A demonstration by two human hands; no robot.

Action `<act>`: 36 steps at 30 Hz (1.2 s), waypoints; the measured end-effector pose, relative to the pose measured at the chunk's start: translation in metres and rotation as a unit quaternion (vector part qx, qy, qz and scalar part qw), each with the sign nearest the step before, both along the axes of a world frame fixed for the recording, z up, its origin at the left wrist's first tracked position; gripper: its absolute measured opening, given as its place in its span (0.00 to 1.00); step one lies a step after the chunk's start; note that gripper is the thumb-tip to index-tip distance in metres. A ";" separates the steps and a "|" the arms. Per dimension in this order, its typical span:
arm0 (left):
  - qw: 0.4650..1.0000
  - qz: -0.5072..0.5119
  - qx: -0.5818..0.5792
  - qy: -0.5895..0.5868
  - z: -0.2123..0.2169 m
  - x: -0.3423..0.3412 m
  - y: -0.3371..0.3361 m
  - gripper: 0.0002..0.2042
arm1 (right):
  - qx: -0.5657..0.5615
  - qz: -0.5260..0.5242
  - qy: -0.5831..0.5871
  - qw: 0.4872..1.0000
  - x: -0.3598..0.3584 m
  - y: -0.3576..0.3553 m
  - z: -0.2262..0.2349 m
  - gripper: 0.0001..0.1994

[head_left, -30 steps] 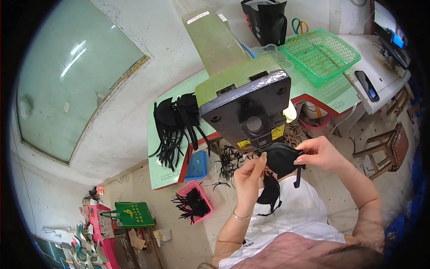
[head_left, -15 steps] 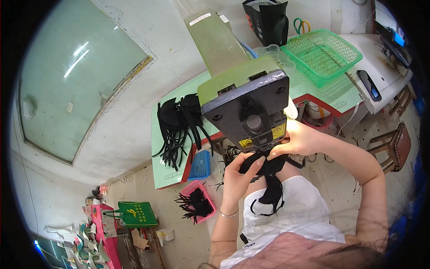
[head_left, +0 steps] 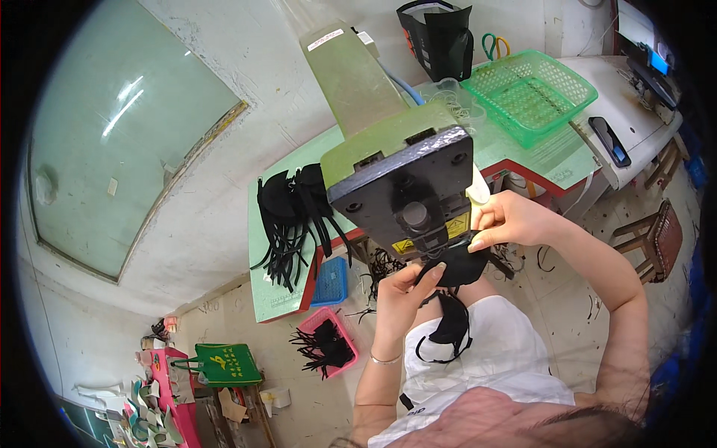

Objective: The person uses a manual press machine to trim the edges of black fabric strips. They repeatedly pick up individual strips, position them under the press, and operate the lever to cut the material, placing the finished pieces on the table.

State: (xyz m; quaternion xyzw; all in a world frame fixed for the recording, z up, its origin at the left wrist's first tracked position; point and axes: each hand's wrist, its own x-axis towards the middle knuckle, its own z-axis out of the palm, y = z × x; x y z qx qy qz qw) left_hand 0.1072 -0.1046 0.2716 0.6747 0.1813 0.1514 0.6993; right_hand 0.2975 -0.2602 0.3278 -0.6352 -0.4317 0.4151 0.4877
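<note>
Below the front end of a green and black sewing machine (head_left: 403,183), both my hands hold a black bra (head_left: 463,267). My left hand (head_left: 405,293) pinches the left edge of its cup between thumb and fingers. At the upper right edge, my right hand (head_left: 511,224) is closed on the fabric with thumb and fingertips. The cup is spread between the two hands, close under the machine's head. Another black cup with a thin strap (head_left: 452,322) hangs down over my white clothing. The needle area is hidden behind the machine's head.
Black bras with dangling straps (head_left: 287,209) lie on the green table's left side (head_left: 280,297). A green basket (head_left: 534,93), black bag (head_left: 441,45) and phone (head_left: 609,140) sit behind right. Blue (head_left: 330,282) and pink baskets (head_left: 343,358) stand low left; a wooden stool (head_left: 653,243), right.
The cup has come out further from under the machine's head and now shows more of its surface. My right hand has shifted slightly right, its fingers drawn closer together. My left hand keeps its pinch.
</note>
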 end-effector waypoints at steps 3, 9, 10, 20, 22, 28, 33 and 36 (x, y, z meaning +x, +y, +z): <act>1.000 -0.001 -0.005 0.000 0.007 -0.007 0.006 0.07 | 0.027 0.014 -0.004 1.000 -0.003 0.008 -0.004 0.10; 0.999 0.000 0.016 0.031 0.031 -0.005 0.005 0.09 | 0.069 -0.007 0.079 0.994 -0.025 0.026 0.002 0.15; 0.999 0.006 0.014 0.040 0.032 -0.004 0.005 0.09 | 0.066 0.004 0.042 0.997 -0.023 0.026 0.002 0.15; 0.997 0.016 0.069 -0.022 0.019 -0.004 0.016 0.10 | -0.053 0.113 -0.024 0.992 0.013 0.034 -0.016 0.17; 0.998 0.016 0.066 -0.014 0.023 -0.006 0.013 0.10 | -0.025 0.128 -0.013 0.991 0.008 0.034 -0.015 0.17; 0.997 -0.023 0.067 0.009 0.021 -0.008 0.017 0.11 | -0.066 0.064 -0.045 0.995 -0.008 0.027 0.008 0.14; 1.000 0.006 0.000 -0.002 0.025 -0.002 0.007 0.09 | -0.030 0.070 -0.014 0.997 0.009 0.030 -0.016 0.18; 0.998 0.017 0.046 -0.047 0.006 -0.003 0.011 0.07 | -0.027 0.058 0.006 0.998 0.007 0.031 -0.015 0.17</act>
